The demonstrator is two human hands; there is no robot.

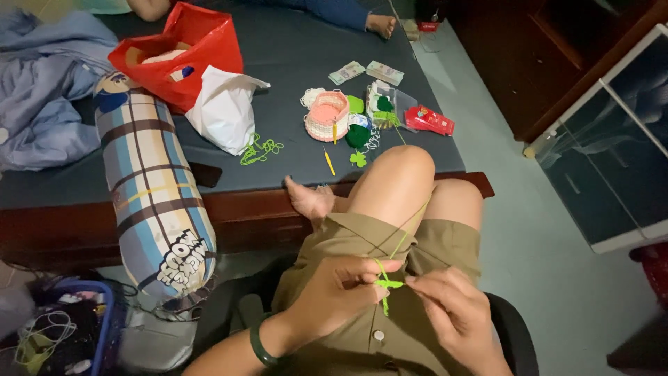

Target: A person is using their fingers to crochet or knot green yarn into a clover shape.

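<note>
the bed point(292, 56) with its dark grey sheet fills the upper part of the view, and the person's bare foot rests on its wooden edge. on the left lies a long plaid bolster point(149, 188), partly hanging off the bed, with a red bag point(202, 42) and a white bag point(226, 108) just beside it. near the middle of the sheet are a pink basket point(327, 115), a ball of dark green yarn point(358, 136), a yellow hook point(328, 161) and a red packet point(431, 120). the raised knee stands between these things and the hands. low in the view, over the lap, the left hand point(334, 296) and the right hand point(452, 310) both pinch with narrow fingers a small light green crochet piece point(387, 284); its thread point(410, 226) runs up along the thigh toward the bed.
</note>
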